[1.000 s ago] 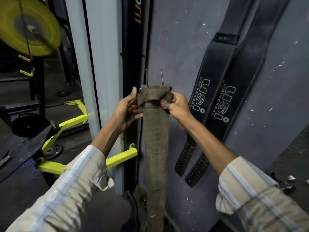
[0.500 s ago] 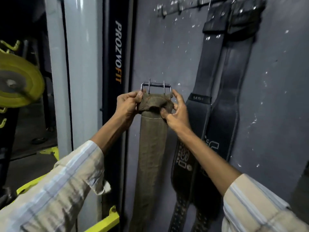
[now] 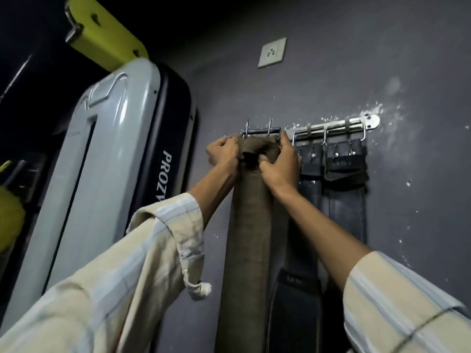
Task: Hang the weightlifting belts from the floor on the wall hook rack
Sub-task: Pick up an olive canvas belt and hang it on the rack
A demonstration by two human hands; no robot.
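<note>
An olive-brown cloth weightlifting belt point(image 3: 251, 225) hangs straight down against the grey wall. My left hand point(image 3: 224, 151) and my right hand point(image 3: 281, 164) grip its folded top end from both sides. Its metal buckle point(image 3: 260, 130) with two prongs sticks up just above my fingers, level with the left end of the steel wall hook rack point(image 3: 336, 126). Whether the buckle rests on a hook I cannot tell. Two black leather belts point(image 3: 344, 174) hang from hooks on the rack, to the right of my hands.
A tall grey and black gym machine cover point(image 3: 119, 159) marked PROZYO stands close on the left, with a yellow-green bracket point(image 3: 102, 36) above it. A white wall socket point(image 3: 272, 52) sits above the rack. The wall to the right of the rack is bare.
Both hands have raised the brown belt's buckle end up the wall from waist height to the level of the hook rack. The view has tilted upward with it.
</note>
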